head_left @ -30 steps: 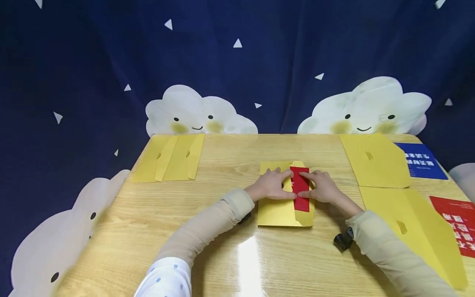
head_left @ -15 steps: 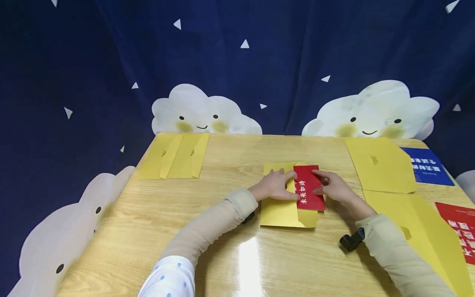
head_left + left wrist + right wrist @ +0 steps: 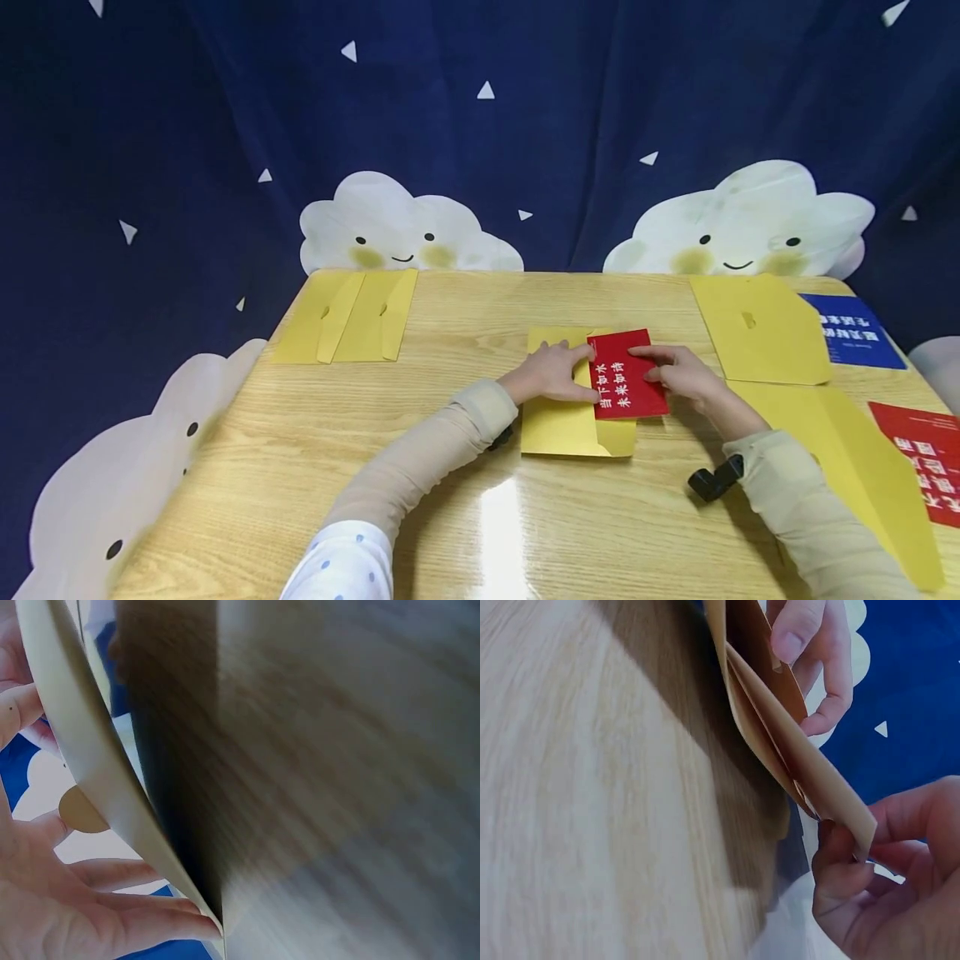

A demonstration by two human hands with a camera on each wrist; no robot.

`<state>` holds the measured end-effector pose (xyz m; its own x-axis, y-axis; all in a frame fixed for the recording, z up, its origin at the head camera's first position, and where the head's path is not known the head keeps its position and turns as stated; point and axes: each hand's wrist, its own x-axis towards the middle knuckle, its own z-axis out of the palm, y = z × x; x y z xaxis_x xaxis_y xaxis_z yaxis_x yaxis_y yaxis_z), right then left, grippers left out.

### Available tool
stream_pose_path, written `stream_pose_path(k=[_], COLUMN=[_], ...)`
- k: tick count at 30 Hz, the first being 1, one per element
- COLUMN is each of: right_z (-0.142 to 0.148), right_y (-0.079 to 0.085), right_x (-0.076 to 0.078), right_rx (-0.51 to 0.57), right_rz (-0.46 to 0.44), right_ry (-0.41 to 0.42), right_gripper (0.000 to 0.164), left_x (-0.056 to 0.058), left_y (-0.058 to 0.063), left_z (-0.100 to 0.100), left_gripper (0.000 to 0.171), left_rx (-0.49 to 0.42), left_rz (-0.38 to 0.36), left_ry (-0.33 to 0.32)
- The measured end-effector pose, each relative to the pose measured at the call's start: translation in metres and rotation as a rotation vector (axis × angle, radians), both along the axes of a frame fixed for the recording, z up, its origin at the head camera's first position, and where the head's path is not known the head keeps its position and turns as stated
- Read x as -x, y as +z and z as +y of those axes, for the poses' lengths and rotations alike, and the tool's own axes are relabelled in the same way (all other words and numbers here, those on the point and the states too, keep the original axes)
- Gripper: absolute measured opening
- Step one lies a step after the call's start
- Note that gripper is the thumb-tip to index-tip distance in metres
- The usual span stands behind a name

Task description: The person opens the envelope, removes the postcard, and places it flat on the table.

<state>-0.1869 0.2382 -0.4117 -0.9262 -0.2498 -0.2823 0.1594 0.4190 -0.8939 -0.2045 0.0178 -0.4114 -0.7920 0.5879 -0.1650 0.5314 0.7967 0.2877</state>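
Note:
A yellow envelope [image 3: 562, 429] lies mid-table, its flap folded out to the right. Halfway out of its mouth is a red card [image 3: 626, 379] with white characters; its left end is hidden by the envelope. With thumb and fingers my right hand [image 3: 678, 371] pinches the card's right edge, which tilts a little. My left hand [image 3: 551, 371] holds the envelope's front panel at the mouth, thumb and forefinger apart. In the right wrist view the mouth gapes, and the card [image 3: 825, 784] runs from it to my right fingertips. The left wrist view shows the envelope [image 3: 90, 761] nearly edge-on.
Two yellow envelopes [image 3: 375, 317] lie side by side at the far left, flaps folded over. On the right are two more envelopes, one farther back [image 3: 761, 333] and one nearer [image 3: 847, 467], with a blue card [image 3: 858, 333] and another red card [image 3: 926, 458] beside them.
The red card has slid rightward out of the envelope, and more of its white characters show. My right hand has moved right with it. The left hand keeps its place on the envelope.

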Motion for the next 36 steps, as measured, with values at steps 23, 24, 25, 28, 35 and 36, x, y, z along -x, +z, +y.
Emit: stream_pose_path(k=[23, 24, 25, 28, 35, 36], right_z=[0.0, 0.0, 0.0, 0.001, 0.008, 0.008], right_y=[0.001, 0.002, 0.002, 0.004, 0.005, 0.006], right_x=[-0.008, -0.009, -0.01, -0.011, -0.016, -0.017], right_rx=[-0.135, -0.131, -0.126, -0.114, -0.07, -0.062], right_rz=[0.165, 0.165, 0.168, 0.176, 0.17, 0.165], right_ry=[-0.126, -0.132, -0.135, -0.143, -0.149, -0.152], right_gripper=[0.046, 0.046, 0.046, 0.046, 0.046, 0.046], left_x=[-0.001, -0.001, -0.001, -0.001, -0.003, -0.003], left_y=[-0.001, -0.001, -0.001, 0.0, -0.002, -0.002], left_z=[-0.001, -0.001, -0.001, -0.001, 0.0, 0.0], left_gripper=[0.064, 0.064, 0.063, 0.061, 0.062, 0.063], left_rx=[-0.028, -0.025, -0.025, -0.021, -0.005, -0.005], left_rz=[0.003, 0.008, 0.011, 0.013, 0.005, 0.005], left_ry=[-0.006, -0.006, -0.002, 0.014, 0.01, 0.008])
